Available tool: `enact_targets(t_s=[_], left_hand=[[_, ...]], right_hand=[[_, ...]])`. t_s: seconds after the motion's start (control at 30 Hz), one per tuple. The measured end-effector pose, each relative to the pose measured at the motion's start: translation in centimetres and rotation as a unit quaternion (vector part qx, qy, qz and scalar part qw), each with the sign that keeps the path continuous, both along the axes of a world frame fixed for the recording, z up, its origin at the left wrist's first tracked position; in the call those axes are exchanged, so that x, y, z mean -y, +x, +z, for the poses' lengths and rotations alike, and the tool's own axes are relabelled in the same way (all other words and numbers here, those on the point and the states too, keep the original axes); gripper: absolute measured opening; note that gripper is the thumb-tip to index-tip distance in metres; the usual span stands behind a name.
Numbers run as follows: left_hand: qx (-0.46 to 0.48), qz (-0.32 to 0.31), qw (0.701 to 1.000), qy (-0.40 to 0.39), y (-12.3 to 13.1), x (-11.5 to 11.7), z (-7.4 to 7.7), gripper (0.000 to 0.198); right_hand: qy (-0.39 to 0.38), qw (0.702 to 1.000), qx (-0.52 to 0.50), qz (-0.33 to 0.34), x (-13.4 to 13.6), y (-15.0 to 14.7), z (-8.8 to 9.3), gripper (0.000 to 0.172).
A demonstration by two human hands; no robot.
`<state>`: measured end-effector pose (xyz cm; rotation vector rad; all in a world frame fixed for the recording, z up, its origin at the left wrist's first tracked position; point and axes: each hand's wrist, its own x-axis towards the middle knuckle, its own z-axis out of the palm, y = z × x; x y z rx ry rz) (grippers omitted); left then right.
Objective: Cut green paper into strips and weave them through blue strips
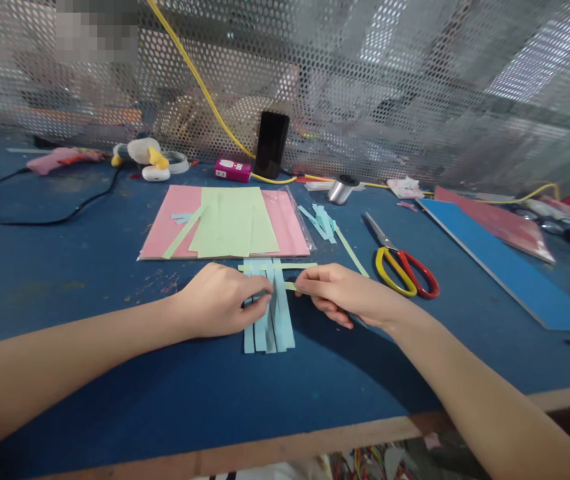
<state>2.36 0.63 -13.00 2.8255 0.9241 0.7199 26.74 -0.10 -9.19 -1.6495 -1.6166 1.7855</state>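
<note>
Several light blue paper strips [283, 327] lie side by side on the blue table, pointing toward me. A pale green strip [299, 266] crosses them near their far ends. My right hand [339, 292] pinches a second green strip [289, 286] just right of the blue ones; its other end is partly hidden by my left hand. Over the blue strips, my left hand [227, 300] is closed, thumb and fingertips close together; what they hold, if anything, is too small to tell.
Behind the strips lie green sheets [235, 220] on a pink pad [165, 233]. Scissors [405, 267] and loose blue strips [323, 221] sit to the right, near a blue board [509, 267]. A phone [271, 143] leans against the mesh, beside a metal spool [342, 190].
</note>
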Motion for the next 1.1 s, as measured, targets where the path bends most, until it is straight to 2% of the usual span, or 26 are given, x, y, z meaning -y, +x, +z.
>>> enact_targets(t_s=[0.17, 0.37, 0.73, 1.0, 1.1], left_hand=[[0.017, 0.015, 1.000, 0.014, 0.09, -0.21, -0.17, 0.020], [0.016, 0.015, 1.000, 0.010, 0.06, -0.22, -0.24, 0.021], [0.010, -0.039, 0.999, 0.001, -0.03, -0.05, -0.20, 0.023], [-0.004, -0.039, 0.999, 0.013, 0.12, -0.07, -0.04, 0.024], [-0.002, -0.039, 0.999, 0.018, 0.11, -0.05, -0.04, 0.024]], right_hand=[[0.024, 0.999, 0.025, 0.028, 0.13, -0.20, 0.16, 0.027], [0.001, 1.000, 0.012, 0.003, -0.02, 0.03, 0.06, 0.026], [0.003, 0.999, 0.020, -0.025, 0.03, -0.31, 0.23, 0.019], [0.029, 0.998, 0.052, 0.003, 0.30, -0.46, 0.15, 0.028], [0.064, 0.992, 0.109, 0.014, 0.25, -0.36, 0.33, 0.032]])
